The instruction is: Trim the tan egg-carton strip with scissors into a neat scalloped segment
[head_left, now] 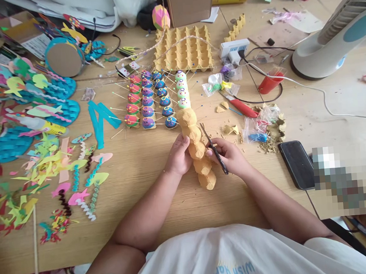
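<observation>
So the wooden tabletop (163, 206) is pretty much buried in craft stuff: white fan (336, 36) at upper right, a full yellow egg tray (184, 48) at top centre, teal paper fish and scraps (37, 135) all down the left side, and rows of painted egg-cup figures (150, 99) stuck with pins just above the middle. A dark phone (297, 164) lies flat at the right. Dead centre, a strip of unpainted egg-carton cups (198, 148) runs down from the painted ones toward the person. The left hand (180, 156) has its fingers wrapped around the strip's left side, holding it. The right hand (232, 156) is clenched on a pair of scissors (214, 149), blades angled up against the strip's right edge; can't really tell whether the blades are parted, it's too small. For trimming like this I'd say short snips following each cup's curve, turning the strip rather than the scissors, thumb kept off the cut line. Cardboard crumbs (267, 145) sit just right of that hand.
</observation>
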The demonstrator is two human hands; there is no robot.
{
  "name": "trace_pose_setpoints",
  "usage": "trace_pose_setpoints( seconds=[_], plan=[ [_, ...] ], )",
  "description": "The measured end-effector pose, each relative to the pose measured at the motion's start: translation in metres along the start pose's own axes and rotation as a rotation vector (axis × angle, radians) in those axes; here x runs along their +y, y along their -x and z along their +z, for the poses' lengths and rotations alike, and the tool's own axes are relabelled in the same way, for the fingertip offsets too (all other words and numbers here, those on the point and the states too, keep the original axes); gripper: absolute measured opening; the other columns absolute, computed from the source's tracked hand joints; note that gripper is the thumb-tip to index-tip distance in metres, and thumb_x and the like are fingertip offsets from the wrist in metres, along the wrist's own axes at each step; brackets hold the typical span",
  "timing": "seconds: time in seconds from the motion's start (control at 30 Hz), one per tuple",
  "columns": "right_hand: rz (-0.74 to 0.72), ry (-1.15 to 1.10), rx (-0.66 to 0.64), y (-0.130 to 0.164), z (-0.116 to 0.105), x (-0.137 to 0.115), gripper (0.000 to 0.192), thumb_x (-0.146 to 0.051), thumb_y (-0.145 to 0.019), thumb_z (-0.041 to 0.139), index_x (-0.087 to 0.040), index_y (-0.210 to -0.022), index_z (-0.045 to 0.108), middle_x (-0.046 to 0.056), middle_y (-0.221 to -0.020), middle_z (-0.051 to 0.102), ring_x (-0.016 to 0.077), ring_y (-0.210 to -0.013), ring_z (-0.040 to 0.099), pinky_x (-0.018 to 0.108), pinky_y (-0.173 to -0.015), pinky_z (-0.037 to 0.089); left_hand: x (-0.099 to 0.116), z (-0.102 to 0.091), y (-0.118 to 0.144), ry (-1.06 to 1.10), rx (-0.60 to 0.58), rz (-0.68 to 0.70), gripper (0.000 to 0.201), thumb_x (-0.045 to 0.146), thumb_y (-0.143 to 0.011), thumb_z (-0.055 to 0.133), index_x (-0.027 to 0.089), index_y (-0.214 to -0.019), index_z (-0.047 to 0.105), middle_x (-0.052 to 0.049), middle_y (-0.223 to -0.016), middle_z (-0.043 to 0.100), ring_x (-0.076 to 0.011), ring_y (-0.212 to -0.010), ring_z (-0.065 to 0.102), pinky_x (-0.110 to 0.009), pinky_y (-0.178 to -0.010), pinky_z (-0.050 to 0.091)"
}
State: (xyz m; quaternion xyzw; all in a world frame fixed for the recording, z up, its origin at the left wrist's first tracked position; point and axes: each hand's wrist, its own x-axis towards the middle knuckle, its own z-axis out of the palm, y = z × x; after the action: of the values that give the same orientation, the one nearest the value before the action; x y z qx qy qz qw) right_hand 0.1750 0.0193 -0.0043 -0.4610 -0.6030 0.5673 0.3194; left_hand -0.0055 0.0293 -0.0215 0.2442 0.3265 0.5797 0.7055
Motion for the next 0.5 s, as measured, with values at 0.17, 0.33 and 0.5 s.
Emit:
trace_pose_setpoints(
  seconds=[0.17,0.33,0.5],
  plan=[
    [-0.04,0.044,-0.001,-0.0007,-0.0005,0.002,0.043,-0.064,-0.09,0.069,-0.023,-0.096,0.061,-0.004,-0.071,0.05,0.0121,-0.062,0.043,0.025,-0.055,0.035,-0.0006,0.0004,-0.0005,0.067,-0.033,0.007,0.036,0.048,-0.077,0.089,0.025,-0.1,0.072,-0.006,-0.1,0.079,-0.0294,-0.102,0.077,-0.038,-0.079,0.062],
    [-0.016,-0.029,-0.001,-0.0017,0.0018,0.0023,0.042,-0.063,-0.09,0.07,-0.022,-0.096,0.062,-0.003,-0.073,0.051,0.0124,-0.063,0.043,0.026,-0.057,0.035,-0.002,-0.0013,-0.0015,0.032,-0.046,0.019,0.036,0.049,-0.079,0.087,0.024,-0.1,0.072,-0.006,-0.101,0.079,-0.0293,-0.102,0.077,-0.037,-0.078,0.061],
    [-0.005,-0.061,0.009,-0.0015,0.0029,0.0063,0.042,-0.061,-0.091,0.069,-0.02,-0.099,0.065,-0.002,-0.076,0.053,0.0123,-0.065,0.044,0.026,-0.057,0.034,-0.0041,-0.0047,-0.0033,0.011,-0.035,0.004,0.042,0.051,-0.077,0.088,0.025,-0.103,0.07,-0.006,-0.102,0.079,-0.0292,-0.101,0.077,-0.037,-0.077,0.061]
  ],
)
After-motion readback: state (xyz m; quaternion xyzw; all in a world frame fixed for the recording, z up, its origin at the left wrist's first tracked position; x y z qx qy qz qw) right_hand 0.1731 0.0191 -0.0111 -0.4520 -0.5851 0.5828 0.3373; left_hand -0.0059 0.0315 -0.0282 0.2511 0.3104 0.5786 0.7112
